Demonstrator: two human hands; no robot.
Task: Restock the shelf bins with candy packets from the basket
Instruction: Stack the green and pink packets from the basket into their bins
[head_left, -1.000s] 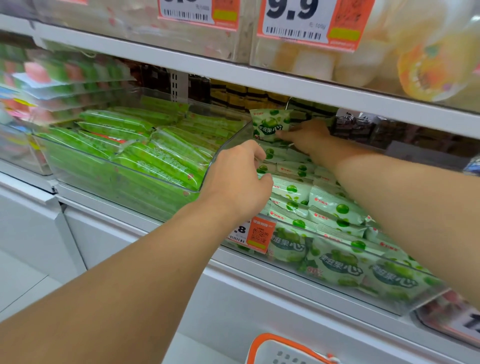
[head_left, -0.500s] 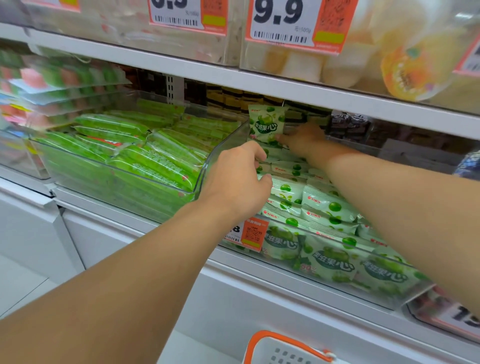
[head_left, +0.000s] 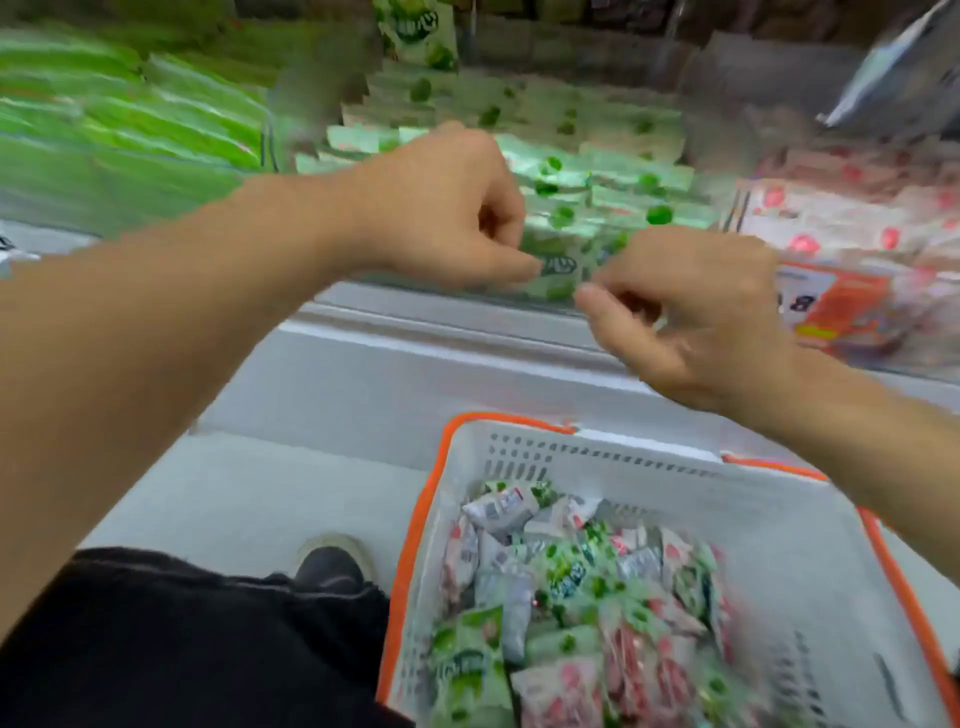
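Observation:
The view is blurred by motion. A clear shelf bin (head_left: 597, 306) holds rows of white-and-green candy packets (head_left: 571, 156), and one packet (head_left: 415, 31) stands upright at its back. My left hand (head_left: 441, 208) and my right hand (head_left: 685, 312) hover in front of the bin's front wall. Both have loosely curled fingers, and I see nothing in them. Below them stands a white basket with an orange rim (head_left: 597, 457), holding several green and pink candy packets (head_left: 571, 597).
To the left is a bin of long green packets (head_left: 130, 119). A bin of pink-printed packets (head_left: 857, 208) with an orange price tag (head_left: 831, 306) sits on the right. My black trouser leg (head_left: 182, 649) and shoe (head_left: 332, 566) are beside the basket, on the grey floor.
Both hands have pulled back out of the bin, and my right hand has let go of the upright packet at the back. The view has tipped down, showing the basket.

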